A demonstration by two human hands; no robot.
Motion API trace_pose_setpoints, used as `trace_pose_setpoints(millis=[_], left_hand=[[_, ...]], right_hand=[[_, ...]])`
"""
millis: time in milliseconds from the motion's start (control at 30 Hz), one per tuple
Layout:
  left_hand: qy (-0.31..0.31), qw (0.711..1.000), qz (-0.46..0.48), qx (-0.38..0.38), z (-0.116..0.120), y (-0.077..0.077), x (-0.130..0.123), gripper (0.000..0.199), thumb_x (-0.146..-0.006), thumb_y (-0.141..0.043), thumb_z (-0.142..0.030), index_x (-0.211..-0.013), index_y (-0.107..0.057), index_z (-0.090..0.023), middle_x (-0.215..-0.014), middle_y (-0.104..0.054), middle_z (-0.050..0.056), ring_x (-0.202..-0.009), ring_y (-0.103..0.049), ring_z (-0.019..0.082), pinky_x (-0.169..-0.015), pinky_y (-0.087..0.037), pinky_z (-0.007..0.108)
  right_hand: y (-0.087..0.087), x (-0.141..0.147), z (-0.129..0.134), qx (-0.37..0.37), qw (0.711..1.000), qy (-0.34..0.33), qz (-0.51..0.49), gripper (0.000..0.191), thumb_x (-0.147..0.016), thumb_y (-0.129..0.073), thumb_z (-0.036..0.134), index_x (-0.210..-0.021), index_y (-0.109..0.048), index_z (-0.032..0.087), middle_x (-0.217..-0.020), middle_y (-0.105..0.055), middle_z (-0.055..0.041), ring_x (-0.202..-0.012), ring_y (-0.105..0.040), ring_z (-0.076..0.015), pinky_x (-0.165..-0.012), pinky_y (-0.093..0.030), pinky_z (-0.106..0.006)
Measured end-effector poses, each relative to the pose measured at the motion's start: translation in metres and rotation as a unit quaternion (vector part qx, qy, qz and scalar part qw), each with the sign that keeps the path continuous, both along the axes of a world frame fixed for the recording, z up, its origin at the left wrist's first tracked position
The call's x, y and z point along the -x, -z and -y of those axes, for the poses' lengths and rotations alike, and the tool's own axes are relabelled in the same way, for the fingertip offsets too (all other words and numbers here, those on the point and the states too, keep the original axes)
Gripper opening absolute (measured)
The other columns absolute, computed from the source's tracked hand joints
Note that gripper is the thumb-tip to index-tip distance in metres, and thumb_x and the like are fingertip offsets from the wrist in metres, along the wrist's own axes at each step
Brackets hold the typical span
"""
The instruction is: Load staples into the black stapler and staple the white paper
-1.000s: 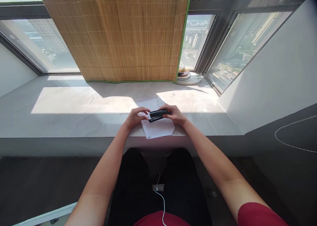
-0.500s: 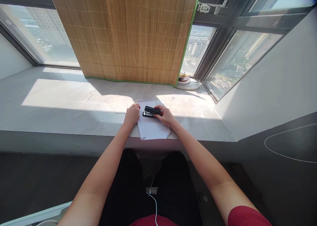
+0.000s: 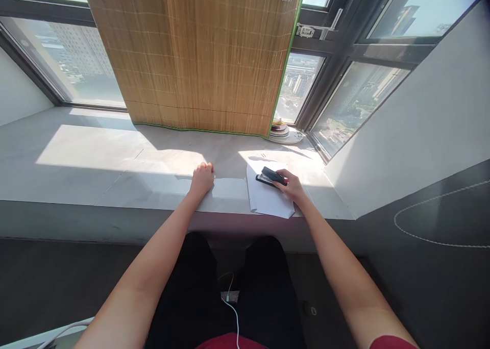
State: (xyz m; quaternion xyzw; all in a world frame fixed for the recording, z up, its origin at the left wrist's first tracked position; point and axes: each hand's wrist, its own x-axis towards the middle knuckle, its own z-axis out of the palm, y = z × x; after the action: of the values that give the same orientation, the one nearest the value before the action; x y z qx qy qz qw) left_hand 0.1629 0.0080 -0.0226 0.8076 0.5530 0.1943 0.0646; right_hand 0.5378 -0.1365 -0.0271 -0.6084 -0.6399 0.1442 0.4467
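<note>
My right hand (image 3: 291, 187) grips a black stapler (image 3: 271, 176) by its back end, with the jaw end pointing left. The stapler is over white paper (image 3: 268, 198) lying near the front edge of the sill, its bottom corner poking slightly past that edge. Whether the stapler touches the sheets, I cannot tell. Well to the left of the paper, my left hand (image 3: 202, 179) rests on the sill with its fingers curled in. Its palm faces away, so anything inside is hidden.
A bamboo blind (image 3: 199, 58) with green edging hangs down to the wide pale windowsill (image 3: 76, 185). Stacked plates (image 3: 285, 134) stand in the right window corner. A white cable (image 3: 236, 318) runs between my legs, and a beaded cord (image 3: 401, 221) hangs at the right.
My right hand, the stapler and the paper have shifted right together, away from my left hand. The left hand stays curled in about the same spot. The camera view has tilted slightly.
</note>
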Motion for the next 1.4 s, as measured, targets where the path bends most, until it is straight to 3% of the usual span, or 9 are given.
trace_pose_setpoints(millis=[267, 433, 700, 867, 967, 1100, 1200, 1300, 1400], left_hand=[[0.001, 1.0, -0.011, -0.001, 0.001, -0.002, 0.001, 0.031, -0.099, -0.041, -0.005, -0.107, -0.067, -0.02, -0.111, -0.063, 0.017, -0.103, -0.063, 0.032, -0.092, -0.045, 0.043], [-0.003, 1.0, -0.004, 0.0, -0.001, -0.001, 0.001, 0.03, -0.102, -0.041, -0.008, -0.106, -0.067, -0.021, -0.112, -0.065, 0.017, -0.107, -0.064, 0.034, -0.093, -0.046, 0.044], [-0.026, 0.992, 0.115, 0.04, -0.007, -0.007, 0.006, 0.03, -0.105, -0.042, -0.014, -0.118, -0.067, -0.022, -0.122, -0.069, 0.014, -0.109, -0.068, 0.028, -0.097, -0.052, 0.041], [-0.021, 0.996, 0.076, 0.046, -0.002, -0.01, 0.003, 0.032, -0.104, -0.049, -0.022, -0.128, -0.069, -0.023, -0.122, -0.066, 0.015, -0.109, -0.07, 0.03, -0.105, -0.054, 0.047], [-0.012, 0.999, 0.034, 0.03, -0.001, -0.008, 0.001, 0.035, -0.102, -0.047, -0.018, -0.126, -0.072, -0.024, -0.122, -0.065, 0.017, -0.115, -0.069, 0.033, -0.108, -0.053, 0.049], [-0.013, 0.999, 0.027, 0.01, 0.001, -0.006, 0.003, 0.037, -0.1, -0.047, -0.013, -0.126, -0.072, -0.022, -0.122, -0.063, 0.017, -0.116, -0.067, 0.034, -0.105, -0.054, 0.048], [0.011, 0.999, 0.02, -0.033, 0.006, -0.012, -0.003, 0.034, -0.101, -0.05, -0.015, -0.126, -0.073, -0.02, -0.124, -0.063, 0.018, -0.118, -0.065, 0.034, -0.102, -0.054, 0.049], [0.165, 0.985, -0.007, -0.048, 0.007, -0.024, -0.028, 0.029, -0.103, -0.054, -0.017, -0.121, -0.076, -0.019, -0.124, -0.067, 0.017, -0.116, -0.066, 0.033, -0.101, -0.054, 0.05], [0.37, 0.928, -0.034, -0.035, -0.003, -0.037, -0.07, 0.023, -0.104, -0.064, -0.028, -0.122, -0.078, -0.022, -0.135, -0.07, 0.014, -0.125, -0.066, 0.033, -0.108, -0.051, 0.051]], right_hand=[[0.001, 0.005, -0.001, -0.001, 1.0, -0.008, -0.014, 0.038, -0.086, -0.076, 0.049, -0.114, -0.072, 0.024, -0.108, -0.078, -0.0081, -0.103, -0.072, -0.0303, -0.086, -0.059, -0.046], [-0.005, 0.018, 0.001, 0.015, 0.998, -0.049, -0.02, 0.038, -0.085, -0.076, 0.049, -0.114, -0.07, 0.024, -0.112, -0.078, -0.009, -0.104, -0.071, -0.0304, -0.085, -0.058, -0.045], [-0.019, 0.102, -0.041, 0.058, 0.992, -0.107, 0.04, 0.034, -0.085, -0.074, 0.033, -0.118, -0.067, 0.025, -0.109, -0.079, -0.0069, -0.099, -0.073, -0.0275, -0.091, -0.055, -0.043], [-0.025, 0.142, -0.064, 0.06, 0.988, -0.135, 0.053, 0.037, -0.08, -0.078, 0.024, -0.116, -0.071, 0.024, -0.107, -0.08, -0.0063, -0.1, -0.074, -0.0272, -0.092, -0.056, -0.04], [-0.025, 0.118, -0.058, 0.019, 0.996, -0.092, 0.014, 0.034, -0.08, -0.078, 0.026, -0.114, -0.075, 0.024, -0.104, -0.081, -0.0048, -0.099, -0.075, -0.0278, -0.093, -0.057, -0.042], [-0.021, 0.04, -0.027, -0.036, 0.999, -0.008, -0.033, 0.04, -0.081, -0.081, 0.037, -0.118, -0.077, 0.022, -0.107, -0.082, -0.0077, -0.1, -0.076, -0.0308, -0.097, -0.06, -0.049], [-0.015, -0.008, -0.004, -0.05, 0.998, 0.024, -0.03, 0.046, -0.084, -0.082, 0.042, -0.125, -0.079, 0.022, -0.12, -0.082, -0.0112, -0.111, -0.076, -0.0333, -0.105, -0.06, -0.054], [-0.007, -0.027, 0.005, -0.049, 0.999, 0.011, -0.007, 0.051, -0.088, -0.082, 0.047, -0.134, -0.079, 0.023, -0.125, -0.082, -0.0111, -0.114, -0.076, -0.0324, -0.109, -0.06, -0.055], [-0.002, -0.028, 0.002, -0.052, 0.999, -0.004, 0.017, 0.049, -0.093, -0.08, 0.049, -0.136, -0.08, 0.025, -0.12, -0.082, -0.0096, -0.109, -0.077, -0.0303, -0.104, -0.063, -0.053]])
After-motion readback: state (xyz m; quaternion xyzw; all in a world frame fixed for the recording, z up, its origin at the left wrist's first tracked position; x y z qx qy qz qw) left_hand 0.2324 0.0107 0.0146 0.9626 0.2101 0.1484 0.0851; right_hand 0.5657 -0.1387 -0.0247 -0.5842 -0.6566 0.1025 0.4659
